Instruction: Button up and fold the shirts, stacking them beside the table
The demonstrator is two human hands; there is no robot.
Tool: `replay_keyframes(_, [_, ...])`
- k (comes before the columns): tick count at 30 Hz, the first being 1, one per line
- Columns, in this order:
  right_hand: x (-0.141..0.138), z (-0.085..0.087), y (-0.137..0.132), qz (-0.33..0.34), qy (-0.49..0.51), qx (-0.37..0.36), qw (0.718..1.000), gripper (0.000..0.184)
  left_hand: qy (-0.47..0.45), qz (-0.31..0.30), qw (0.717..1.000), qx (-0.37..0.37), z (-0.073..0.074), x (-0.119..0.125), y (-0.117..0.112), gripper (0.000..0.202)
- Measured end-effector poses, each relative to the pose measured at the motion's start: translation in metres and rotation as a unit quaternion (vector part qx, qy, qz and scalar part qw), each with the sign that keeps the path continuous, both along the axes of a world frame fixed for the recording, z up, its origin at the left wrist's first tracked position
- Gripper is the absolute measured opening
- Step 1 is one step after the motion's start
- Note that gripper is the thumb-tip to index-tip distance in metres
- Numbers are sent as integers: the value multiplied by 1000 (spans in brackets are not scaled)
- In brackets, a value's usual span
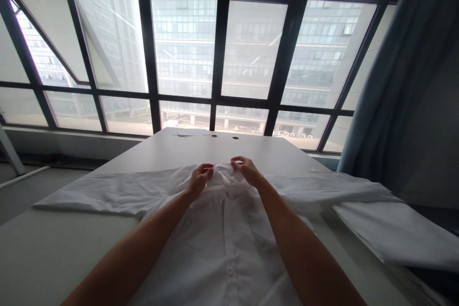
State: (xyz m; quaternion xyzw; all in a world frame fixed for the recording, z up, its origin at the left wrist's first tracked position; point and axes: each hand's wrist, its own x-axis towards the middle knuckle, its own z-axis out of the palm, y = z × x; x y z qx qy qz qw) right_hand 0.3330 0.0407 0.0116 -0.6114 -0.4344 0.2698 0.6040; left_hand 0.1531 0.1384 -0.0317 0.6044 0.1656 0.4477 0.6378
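Note:
A white button-front shirt [208, 244] lies face up across the table, its sleeves spread to the left and right. At its collar [224, 172], my left hand [201, 179] pinches the left side of the fabric. My right hand [246, 169] grips the collar's right side between thumb and fingers. The collar stands slightly raised and creased between both hands. Below it the button placket runs toward me, with a button [231, 270] near the bottom. My forearms cover parts of the shirt's front.
The white table [172, 148] reaches toward large windows [186, 43] and has two dark round holes near its far edge. On the right, a stack of folded white cloth [398, 229] lies partly under the sleeve. A blue-grey curtain [387, 86] hangs at right.

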Motion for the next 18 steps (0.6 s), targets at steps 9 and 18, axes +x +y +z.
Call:
replay_keyframes(9, [3,-3,6,23,41,18,999,24,92,201,906,360,5,-3,-14,29])
replay_keyframes(18, [-6,0,6,16,-9,-19,1000,19,247,275,800,474,18,-15,-19,10])
